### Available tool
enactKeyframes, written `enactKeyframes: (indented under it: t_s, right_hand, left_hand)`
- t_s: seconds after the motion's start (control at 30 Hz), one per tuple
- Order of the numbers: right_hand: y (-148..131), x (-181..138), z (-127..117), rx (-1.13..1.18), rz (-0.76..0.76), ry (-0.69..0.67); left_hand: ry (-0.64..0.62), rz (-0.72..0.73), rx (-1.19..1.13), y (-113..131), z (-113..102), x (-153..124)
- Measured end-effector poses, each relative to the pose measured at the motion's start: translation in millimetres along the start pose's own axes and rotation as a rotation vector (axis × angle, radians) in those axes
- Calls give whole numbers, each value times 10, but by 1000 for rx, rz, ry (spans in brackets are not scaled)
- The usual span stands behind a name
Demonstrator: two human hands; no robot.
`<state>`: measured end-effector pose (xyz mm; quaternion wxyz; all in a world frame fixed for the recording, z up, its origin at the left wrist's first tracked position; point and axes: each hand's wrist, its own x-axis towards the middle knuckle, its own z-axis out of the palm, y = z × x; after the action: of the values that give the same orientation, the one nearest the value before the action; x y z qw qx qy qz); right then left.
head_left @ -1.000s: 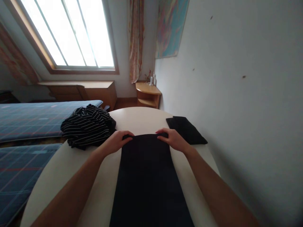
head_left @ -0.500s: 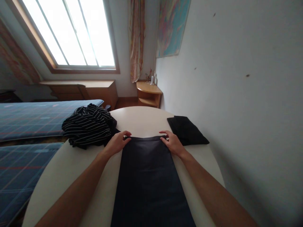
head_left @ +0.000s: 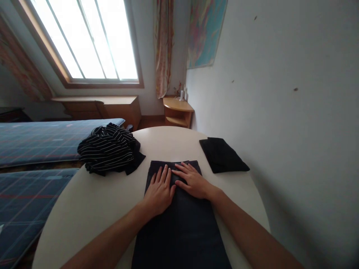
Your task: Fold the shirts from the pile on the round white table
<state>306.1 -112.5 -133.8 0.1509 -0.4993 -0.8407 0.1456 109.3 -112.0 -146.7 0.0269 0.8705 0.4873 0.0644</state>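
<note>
A dark navy garment, which looks like a pair of trousers [head_left: 182, 231], lies flat and lengthwise on the white round table [head_left: 168, 144], its waistband end away from me. My left hand [head_left: 159, 192] rests palm down on the cloth near that end, fingers stretched out. Beside it, my right hand [head_left: 193, 181] also lies flat on the fabric, fingers spread and pointing left. The two hands are close together, and neither grips anything. The near end of the garment runs out of view at the bottom.
A crumpled heap of black, white-striped clothing [head_left: 109, 149] sits at the table's left edge. On the right lies a folded black garment [head_left: 224, 155], near the white wall [head_left: 294, 149]. Beds with blue plaid mattresses [head_left: 36, 198] stand at left; a wooden corner shelf [head_left: 178, 104] is behind.
Both hands have let go of the waistband's corners and moved inward and nearer to me. They now lie flat on the cloth.
</note>
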Motion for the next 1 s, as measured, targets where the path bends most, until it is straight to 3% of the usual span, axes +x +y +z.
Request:
enactKeyframes:
  t_s: [0.2, 0.4, 0.6, 1.0]
  right_hand:
    - [-1, 31, 11, -112, 143, 78]
    - [-62, -19, -151, -196, 245, 185]
    - [155, -66, -254, -216, 371, 277]
    - [351, -198, -351, -187, 540, 238]
  left_hand:
    - [28, 15, -56, -235, 35, 151]
    - [61, -111, -100, -406, 4, 238]
    - [193, -77, -248, -482, -99, 322]
    - [244, -106, -343, -610, -55, 361]
